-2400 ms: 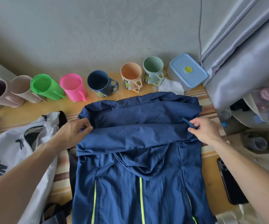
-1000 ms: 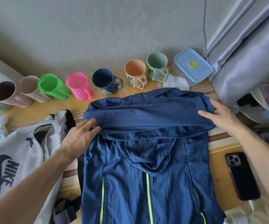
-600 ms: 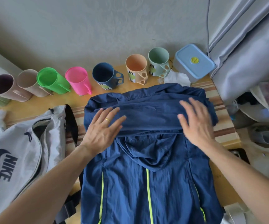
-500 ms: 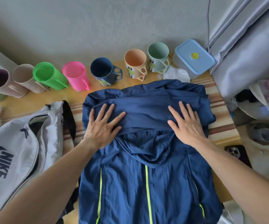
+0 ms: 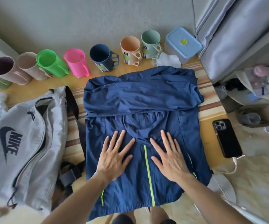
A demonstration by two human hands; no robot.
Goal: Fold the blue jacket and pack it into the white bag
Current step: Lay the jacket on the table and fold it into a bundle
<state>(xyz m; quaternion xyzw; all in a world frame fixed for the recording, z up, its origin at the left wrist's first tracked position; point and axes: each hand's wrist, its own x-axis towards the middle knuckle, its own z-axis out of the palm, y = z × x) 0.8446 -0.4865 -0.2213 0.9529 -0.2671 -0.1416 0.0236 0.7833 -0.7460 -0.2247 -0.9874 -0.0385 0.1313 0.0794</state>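
Blue jacket (image 5: 140,101) is laid flat at centre of the table (image 5: 206,110), front up, yellow-green zip (image 5: 148,173) running toward the near edge. Upper part is folded down into a thick band across the width; hood is seen tucked just below that fold. Hem hangs slightly over the near edge.

Left hand (image 5: 114,157) is pressed flat on jacket, L of zip, fingers spread, nothing gripped; ring is seen on one finger. Right hand (image 5: 171,157) is pressed flat likewise, R of zip, fingers spread, palm down, nothing held. Both are placed just below the hood.

White bag (image 5: 25,143) is laid along the left edge, beside jacket, main zip opened, dark logo facing up. Its black strap (image 5: 73,104) is trapped partly under jacket's L side.

Along the far edge, against the wall, a row of cups is lined up: mauve cup (image 5: 4,68), beige cup (image 5: 30,63), green cup (image 5: 51,62), pink cup (image 5: 77,62), navy cup (image 5: 103,57), peach cup (image 5: 130,49), mint cup (image 5: 151,41). Blue-lidded box (image 5: 183,42) is set at the far right corner; crumpled tissue (image 5: 167,59) is touching it, just beyond jacket's far edge.

Black phone (image 5: 226,138) is laid face down near the right edge, well apart from jacket, w/ white cable (image 5: 234,165) plugged in.
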